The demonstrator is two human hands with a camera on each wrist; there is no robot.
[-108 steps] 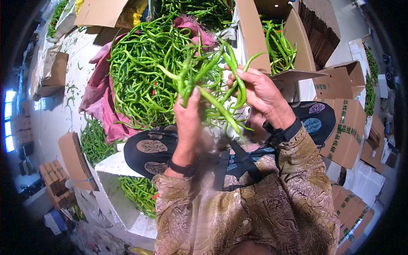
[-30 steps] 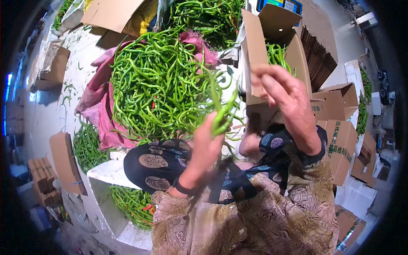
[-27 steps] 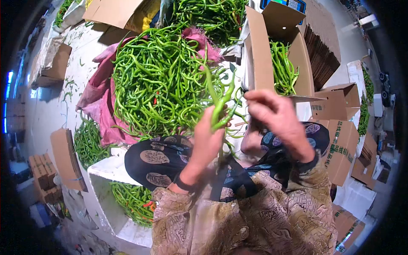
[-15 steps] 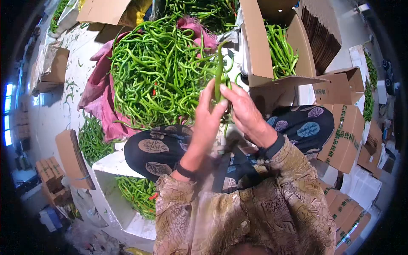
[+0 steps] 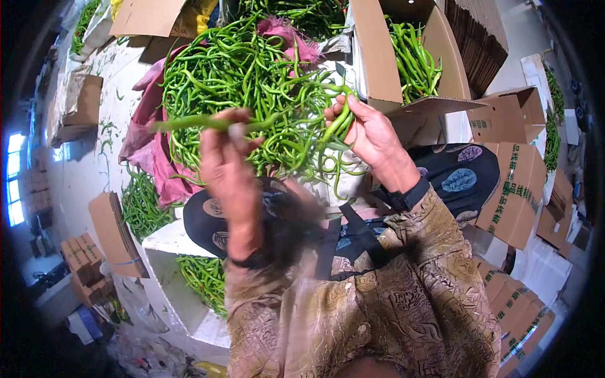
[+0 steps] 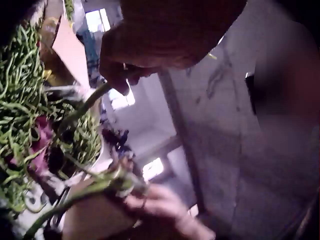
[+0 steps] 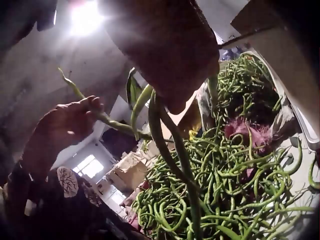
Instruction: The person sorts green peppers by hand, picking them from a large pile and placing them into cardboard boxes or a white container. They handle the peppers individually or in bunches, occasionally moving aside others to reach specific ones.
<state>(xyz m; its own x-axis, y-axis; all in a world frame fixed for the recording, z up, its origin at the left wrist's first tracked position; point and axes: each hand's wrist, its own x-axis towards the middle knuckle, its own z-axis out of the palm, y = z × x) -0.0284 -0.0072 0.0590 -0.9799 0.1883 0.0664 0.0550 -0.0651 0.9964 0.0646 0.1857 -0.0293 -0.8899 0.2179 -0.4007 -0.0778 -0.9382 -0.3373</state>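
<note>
My left hand [image 5: 230, 126] pinches a single long green pepper [image 5: 189, 121] and holds it level, up and to the left of my right hand. In the left wrist view the left hand's fingers [image 6: 117, 75] pinch that pepper [image 6: 82, 110]. My right hand [image 5: 348, 114] grips a small bunch of green peppers [image 5: 337, 129], whose ends hang down. The right wrist view shows the bunch [image 7: 160, 130] dangling from the right hand [image 7: 172, 65], with the left hand [image 7: 65, 125] off to the left. Both hands hover over a big heap of green peppers [image 5: 233, 69].
The heap lies on a pink cloth [image 5: 148, 151]. An open cardboard box [image 5: 372, 57] part-filled with peppers [image 5: 413, 57] stands at the right. A white crate [image 5: 167, 249] with more peppers sits by my left knee. Flat and folded cartons [image 5: 513, 195] surround me.
Half a second ago both hands met at the bunch. Now the left hand has drawn one pepper away to the left, and the right hand holds the bunch.
</note>
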